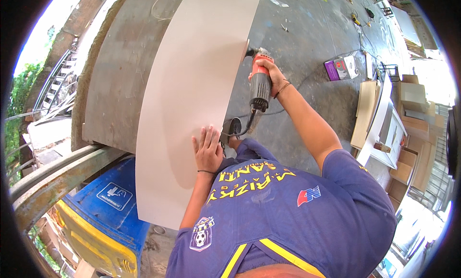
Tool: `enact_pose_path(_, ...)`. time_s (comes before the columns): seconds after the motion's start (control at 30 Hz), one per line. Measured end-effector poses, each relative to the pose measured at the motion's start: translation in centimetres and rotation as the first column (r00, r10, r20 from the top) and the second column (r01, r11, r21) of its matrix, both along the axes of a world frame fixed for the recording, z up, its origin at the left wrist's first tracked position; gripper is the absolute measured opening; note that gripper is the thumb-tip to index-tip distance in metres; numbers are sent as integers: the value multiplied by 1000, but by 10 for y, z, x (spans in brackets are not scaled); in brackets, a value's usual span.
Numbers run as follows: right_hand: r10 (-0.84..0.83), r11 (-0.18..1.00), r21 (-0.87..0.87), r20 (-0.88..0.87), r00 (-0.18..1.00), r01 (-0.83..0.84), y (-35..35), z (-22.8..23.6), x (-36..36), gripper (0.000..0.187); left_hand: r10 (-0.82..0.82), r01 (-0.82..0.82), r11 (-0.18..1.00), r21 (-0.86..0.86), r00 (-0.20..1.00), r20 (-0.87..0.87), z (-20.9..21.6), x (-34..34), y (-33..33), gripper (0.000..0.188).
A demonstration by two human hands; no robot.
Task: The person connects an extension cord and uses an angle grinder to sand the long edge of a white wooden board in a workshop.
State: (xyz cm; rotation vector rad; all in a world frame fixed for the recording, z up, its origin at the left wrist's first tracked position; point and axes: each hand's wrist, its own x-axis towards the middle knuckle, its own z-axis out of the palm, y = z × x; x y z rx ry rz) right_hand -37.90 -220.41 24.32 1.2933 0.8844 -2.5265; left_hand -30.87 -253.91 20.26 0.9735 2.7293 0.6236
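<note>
A long pale grey-white panel (187, 86) lies flat on a worn workbench top and juts past its near end. My left hand (209, 149) rests on the panel near its right edge, fingers stretched out and palm down. In my right hand (273, 76) is a red and black angle grinder (260, 86), its body upright with the cord leaving at the bottom. The grinder's head meets the panel's right edge, where the disc is mostly hidden. Fingers of my right hand wrap round the red part of the housing.
The bench top (120, 81) shows left of the panel. Below stands a blue and yellow bin (110, 201). On the concrete floor (307, 33) lie the cord, a purple and white box (342, 68) and a yellow tool (355, 19). Boards (367, 115) lean at the right.
</note>
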Motion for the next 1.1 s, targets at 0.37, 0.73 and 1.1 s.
enact_pose_path(0.37, -113, 993, -4, -160, 981, 114, 53, 9, 24, 49, 59, -57, 998, 37, 997, -53, 3, -5, 12, 47)
enact_pose_path(0.73, -317, 947, -100, -124, 940, 306, 53, -4, 148, 52, 20, -16, 1000, 23, 984, -180, -15, -85, 115, 49)
enact_pose_path(1.1, -263, 962, -102, -76, 962, 255, 49, 9, 139, 52, -7, 27, 993, 118, 985, -171, -27, -152, 170, 33)
